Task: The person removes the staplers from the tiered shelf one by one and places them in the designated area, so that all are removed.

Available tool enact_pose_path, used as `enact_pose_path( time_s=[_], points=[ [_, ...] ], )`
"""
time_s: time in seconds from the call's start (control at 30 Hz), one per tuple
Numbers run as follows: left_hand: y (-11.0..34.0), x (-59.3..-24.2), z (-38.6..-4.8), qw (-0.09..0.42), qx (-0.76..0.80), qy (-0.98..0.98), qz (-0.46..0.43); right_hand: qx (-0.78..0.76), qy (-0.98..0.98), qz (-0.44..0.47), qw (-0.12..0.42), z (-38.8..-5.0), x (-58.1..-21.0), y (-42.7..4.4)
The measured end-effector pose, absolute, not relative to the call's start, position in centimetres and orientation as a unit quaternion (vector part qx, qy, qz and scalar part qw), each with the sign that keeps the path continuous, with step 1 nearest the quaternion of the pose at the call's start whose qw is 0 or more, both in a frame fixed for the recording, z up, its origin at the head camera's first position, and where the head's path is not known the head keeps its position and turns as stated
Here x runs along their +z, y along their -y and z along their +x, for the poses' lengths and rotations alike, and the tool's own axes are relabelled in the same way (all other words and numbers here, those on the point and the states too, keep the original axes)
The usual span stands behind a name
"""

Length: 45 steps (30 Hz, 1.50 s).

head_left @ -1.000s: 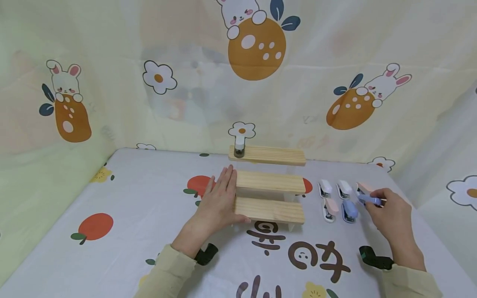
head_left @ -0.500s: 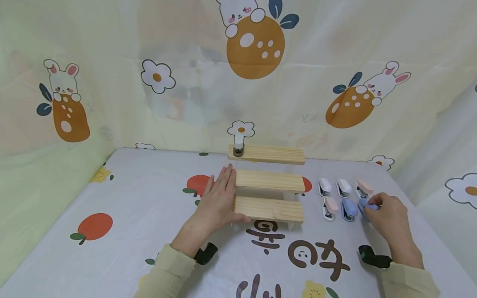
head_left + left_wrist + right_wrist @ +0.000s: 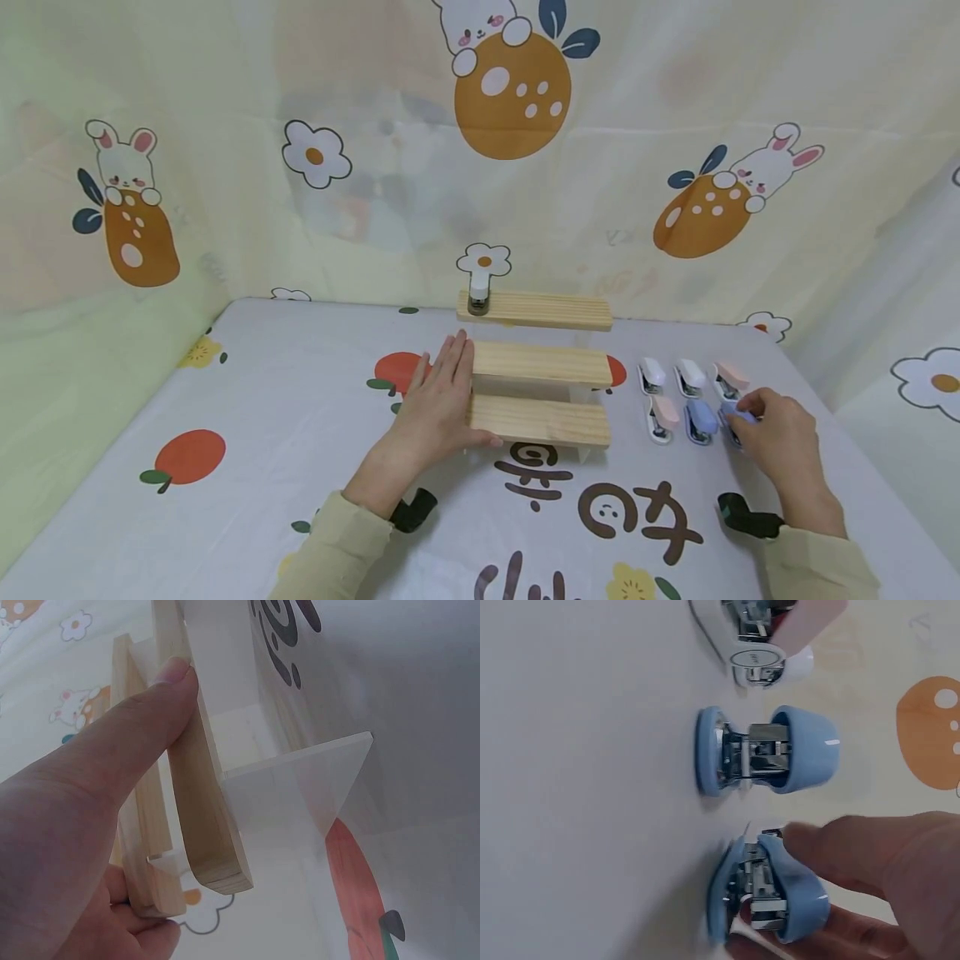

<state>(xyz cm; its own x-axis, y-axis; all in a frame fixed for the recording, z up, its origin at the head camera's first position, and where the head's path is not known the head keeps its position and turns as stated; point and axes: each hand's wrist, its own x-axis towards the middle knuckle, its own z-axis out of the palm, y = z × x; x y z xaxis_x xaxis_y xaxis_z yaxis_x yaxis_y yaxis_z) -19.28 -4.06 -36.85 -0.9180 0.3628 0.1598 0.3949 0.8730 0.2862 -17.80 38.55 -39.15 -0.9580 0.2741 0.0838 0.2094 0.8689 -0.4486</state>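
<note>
In the head view my left hand (image 3: 437, 410) rests against the left end of a stepped wooden rack (image 3: 540, 421), fingers extended. In the left wrist view its thumb (image 3: 161, 705) presses the front board's edge, and fingertips touch the end of the board behind. My right hand (image 3: 787, 442) pinches a blue mini stapler (image 3: 799, 896) at the near right of a stapler group; it appears to stand on the table. Another blue stapler (image 3: 810, 750) stands beside it. Part of the held stapler is hidden by the fingers.
A pink stapler (image 3: 662, 417) completes the front row. Behind are two white staplers, one left (image 3: 652, 375) and one middle (image 3: 688, 377), and a pink-topped stapler (image 3: 730, 380). A white stapler (image 3: 478, 298) stands on the rack's top board (image 3: 551, 309). A patterned curtain (image 3: 390, 208) hangs behind.
My right hand has brought the blue stapler down and slightly toward me, into the front row beside the other blue one. The left hand stays on the rack.
</note>
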Motion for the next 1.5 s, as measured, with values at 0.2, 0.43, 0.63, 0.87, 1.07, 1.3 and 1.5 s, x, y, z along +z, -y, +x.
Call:
enact_pose_path(
  time_s=[0.2,0.43,0.63,0.87,1.07,1.3,1.5],
  points=[
    [4.1,-36.9,-19.3,0.053,-0.162,0.965,-0.197,0.225,0.962,-0.131,0.078,-17.5,-38.5,-38.2],
    [4.1,-36.9,-19.2,0.053,-0.164,0.965,-0.200,0.241,0.952,-0.127,0.139,-17.5,-37.1,-36.9],
    [4.1,-36.9,-19.2,0.048,-0.165,0.964,-0.202,0.237,0.950,-0.105,0.171,-17.5,-36.2,-35.7],
    [4.0,-36.9,-19.2,0.043,-0.165,0.965,-0.201,0.246,0.950,-0.066,0.179,-17.6,-35.7,-34.2],
    [4.2,-36.8,-19.2,0.049,-0.161,0.965,-0.200,0.243,0.952,-0.038,0.184,-18.1,-34.9,-32.6],
    [4.2,-36.8,-19.2,0.051,-0.162,0.965,-0.201,0.244,0.951,-0.017,0.188,-18.6,-33.8,-30.7],
    [4.2,-36.8,-19.2,0.054,-0.163,0.964,-0.202,0.242,0.946,0.019,0.214,-18.8,-33.1,-29.3]
  ],
)
